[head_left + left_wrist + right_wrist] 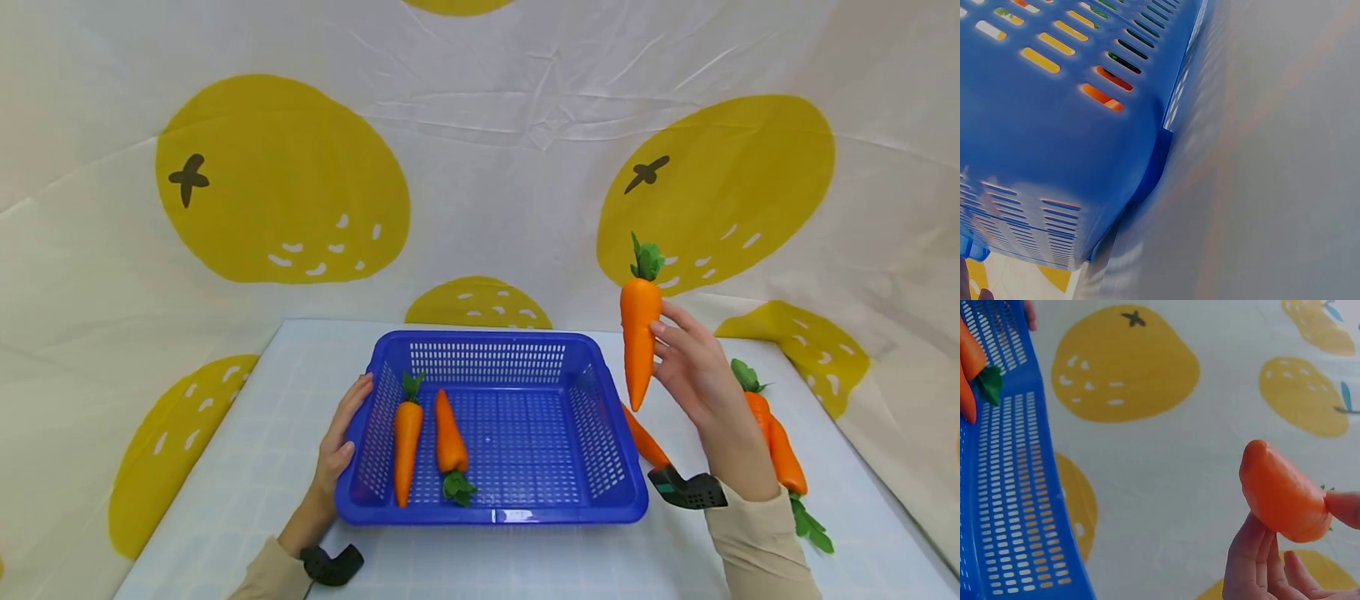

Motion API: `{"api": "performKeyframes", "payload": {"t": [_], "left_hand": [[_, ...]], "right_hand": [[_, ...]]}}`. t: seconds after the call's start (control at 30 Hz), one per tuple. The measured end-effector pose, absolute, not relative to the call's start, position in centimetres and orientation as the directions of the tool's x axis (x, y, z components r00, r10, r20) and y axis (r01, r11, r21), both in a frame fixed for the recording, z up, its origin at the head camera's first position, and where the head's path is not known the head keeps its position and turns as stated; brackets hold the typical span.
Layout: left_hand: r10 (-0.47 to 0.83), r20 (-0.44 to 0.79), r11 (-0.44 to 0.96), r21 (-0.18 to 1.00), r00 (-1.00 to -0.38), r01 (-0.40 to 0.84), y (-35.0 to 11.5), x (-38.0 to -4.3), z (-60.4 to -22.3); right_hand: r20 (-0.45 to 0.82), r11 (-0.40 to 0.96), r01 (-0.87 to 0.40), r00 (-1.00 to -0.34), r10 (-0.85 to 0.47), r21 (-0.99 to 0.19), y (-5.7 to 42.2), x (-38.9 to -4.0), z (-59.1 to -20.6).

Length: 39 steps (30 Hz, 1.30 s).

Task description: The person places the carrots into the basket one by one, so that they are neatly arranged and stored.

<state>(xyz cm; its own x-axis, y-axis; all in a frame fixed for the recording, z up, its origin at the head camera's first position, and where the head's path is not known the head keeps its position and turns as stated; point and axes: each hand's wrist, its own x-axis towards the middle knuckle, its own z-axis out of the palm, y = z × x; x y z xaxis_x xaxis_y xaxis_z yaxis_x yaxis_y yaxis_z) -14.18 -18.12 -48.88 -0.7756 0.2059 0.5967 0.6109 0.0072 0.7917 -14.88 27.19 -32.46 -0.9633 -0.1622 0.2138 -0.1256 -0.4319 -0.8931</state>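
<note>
My right hand (693,358) pinches an orange carrot (640,333) between thumb and fingers, raised near the back right corner of a blue plastic basket (491,516). Its leafy green top points up and its tip down. From the right wrist view the held carrot (1282,494) appears tip-on. My left hand (339,437) rests along the basket's left side, fingers extended and fingertips at the rim. Inside, at the left, lie two carrots: one (407,442) with leaves toward the back, the other (450,437) with leaves toward the front.
Right of the basket, another carrot (647,439) lies on the table, partly hidden by the basket and the right wrist. More carrots (785,458) lie beyond my right forearm. A white cloth (480,208) with yellow fruit prints hangs behind the pale table (442,567).
</note>
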Motion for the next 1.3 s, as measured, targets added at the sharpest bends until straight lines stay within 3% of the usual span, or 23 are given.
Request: {"api": "performKeyframes", "payload": {"t": [0.33,0.6,1.03,1.3], "left_hand": [[0.207,0.590,0.008,0.797,-0.781,0.604,-18.1,-14.0,-48.7],[0.204,0.586,0.011,0.799,-0.784,0.601,-18.2,-14.0,-48.9],[0.211,0.586,0.002,0.800,-0.782,0.600,-18.3,-14.1,-49.0],[0.203,0.661,-0.031,0.742,-0.722,0.670,-18.2,-14.5,-49.1]], "right_hand": [[0.192,-0.402,-0.071,-0.944,-0.269,-0.913,23.8,-16.6,-30.2],[0.099,-0.358,0.030,-0.937,-0.335,-0.933,21.0,-18.2,-29.9],[-0.048,-0.132,0.112,-0.908,-0.416,-0.985,16.6,-20.0,-32.4],[-0.131,0.024,0.135,-0.886,-0.444,-0.991,14.5,-20.5,-34.3]]}}
